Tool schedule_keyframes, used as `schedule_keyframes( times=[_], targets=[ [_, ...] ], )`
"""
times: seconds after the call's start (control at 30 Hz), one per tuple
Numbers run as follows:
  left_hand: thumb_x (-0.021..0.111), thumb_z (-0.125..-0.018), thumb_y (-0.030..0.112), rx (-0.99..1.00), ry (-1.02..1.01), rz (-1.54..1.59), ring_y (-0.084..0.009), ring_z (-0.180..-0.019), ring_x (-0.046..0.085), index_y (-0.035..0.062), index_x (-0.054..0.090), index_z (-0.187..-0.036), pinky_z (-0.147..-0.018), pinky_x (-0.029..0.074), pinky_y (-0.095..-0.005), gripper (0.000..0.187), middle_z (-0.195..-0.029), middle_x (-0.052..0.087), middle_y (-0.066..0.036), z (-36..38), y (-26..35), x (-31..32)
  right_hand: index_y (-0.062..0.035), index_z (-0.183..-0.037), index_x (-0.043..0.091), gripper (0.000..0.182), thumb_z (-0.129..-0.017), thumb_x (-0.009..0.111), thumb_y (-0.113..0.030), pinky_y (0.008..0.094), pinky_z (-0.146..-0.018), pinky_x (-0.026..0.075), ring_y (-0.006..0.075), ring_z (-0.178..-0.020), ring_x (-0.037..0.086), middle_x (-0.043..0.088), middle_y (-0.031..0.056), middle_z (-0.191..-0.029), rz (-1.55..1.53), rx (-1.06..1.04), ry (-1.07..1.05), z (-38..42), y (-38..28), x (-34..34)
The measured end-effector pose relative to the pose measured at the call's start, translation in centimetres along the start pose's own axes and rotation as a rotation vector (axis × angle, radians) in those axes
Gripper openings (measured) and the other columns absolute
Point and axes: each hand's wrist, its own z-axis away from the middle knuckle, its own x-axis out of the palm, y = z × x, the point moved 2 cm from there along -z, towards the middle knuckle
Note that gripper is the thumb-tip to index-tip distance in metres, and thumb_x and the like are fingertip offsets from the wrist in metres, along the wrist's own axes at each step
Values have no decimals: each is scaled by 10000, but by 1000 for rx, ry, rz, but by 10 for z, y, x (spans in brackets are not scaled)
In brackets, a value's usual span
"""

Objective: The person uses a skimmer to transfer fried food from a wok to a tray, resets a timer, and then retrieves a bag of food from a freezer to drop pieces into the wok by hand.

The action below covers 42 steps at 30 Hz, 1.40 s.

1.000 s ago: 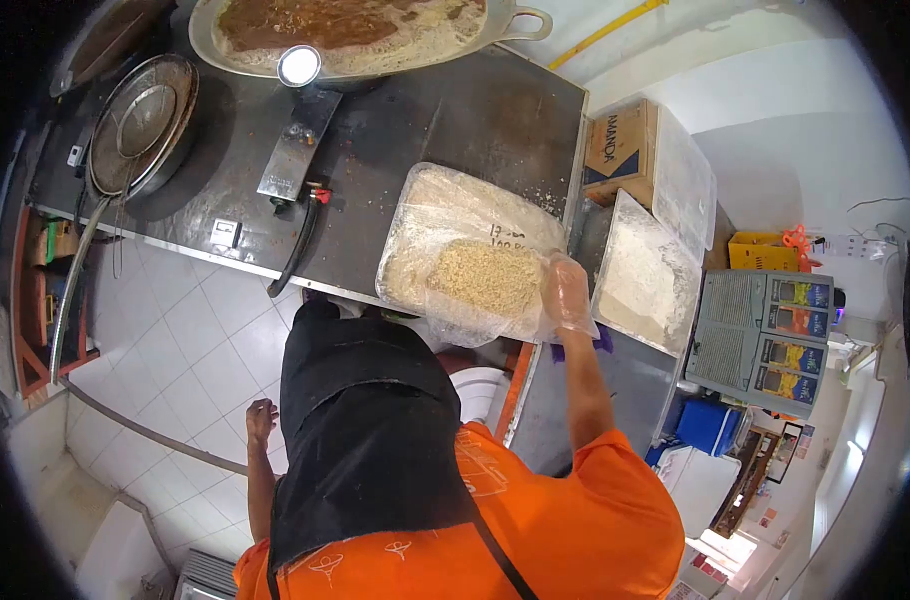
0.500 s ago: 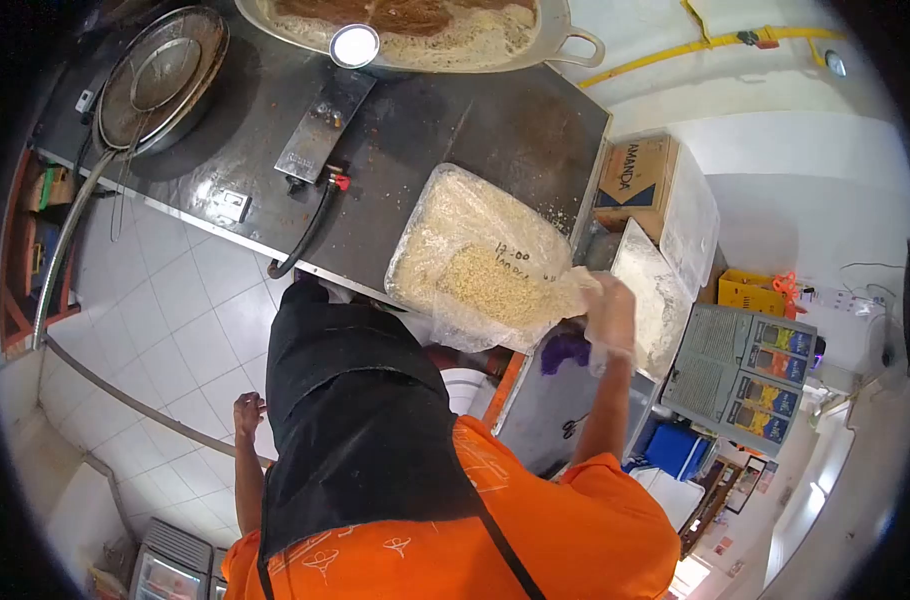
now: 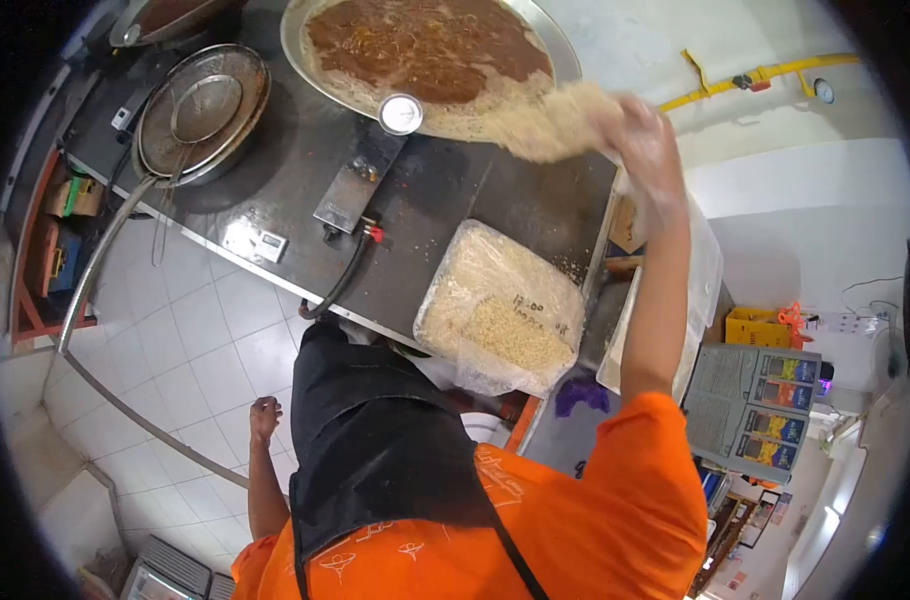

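My right hand, in a thin clear glove, is at the right rim of a large pan of bubbling brown liquid. From it a blurred mass of pale crumbs spreads over the pan; the fingers are smeared by motion. Below, a plastic-covered tray of pale grains with black handwriting lies at the counter's front edge, a loose heap of grains on its plastic. My left hand hangs low beside the black apron over the tiled floor, fingers curled, with no object visible in it.
A metal burner box with a round dial and black hose stands before the pan. Strainers over a bowl sit at the left. A small timer lies near the edge. A purple cloth and cardboard box are at the right.
My right hand has moved from the tray's right corner up to the pan, and pale crumbs now spread from it. The view has shifted, showing more of the pan. My left hand still hangs low.
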Motion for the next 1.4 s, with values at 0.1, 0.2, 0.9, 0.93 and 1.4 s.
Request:
schedule_keyframes(
  times=[0.1,0.2,0.9,0.93,1.4],
  targets=[
    [511,-921,275,47,57,56,-143,-703,605,-8,551,-1109,-536,451,-259,341,-879,643,-96,9,20,-4,15,-1004,630,349,-811,684,-271,253,-634,469,101,-726,558,602,48,-820,-88,-70,-167,-91,15,60],
    [514,-921,279,41,102,113,-142,-707,606,-7,551,-1106,-535,449,-250,343,-882,643,-97,19,10,-12,-4,-1063,627,355,-818,661,-258,287,-672,499,153,-721,596,620,83,-827,308,-197,-220,-162,51,131],
    [486,-926,309,40,-126,-161,-116,-572,540,81,598,-956,-420,392,-265,256,-743,601,-28,-2,-81,-10,-38,-1017,635,218,-857,619,-185,360,-868,492,246,-985,613,640,127,-1060,-43,309,-571,277,149,88],
    [484,-928,312,27,-122,-39,-111,-560,534,86,602,-943,-405,384,-259,255,-731,597,-24,-17,-65,-14,-38,-1017,635,218,-857,619,-185,360,-868,492,246,-985,613,640,127,-1060,-46,311,-569,297,164,93],
    [496,-934,253,130,-94,-292,-155,-746,611,31,560,-1117,-573,455,-275,295,-914,647,-100,-6,73,20,40,-1010,561,390,-751,649,-238,426,-881,441,382,-957,579,602,242,-972,647,495,-770,362,237,46]
  ],
)
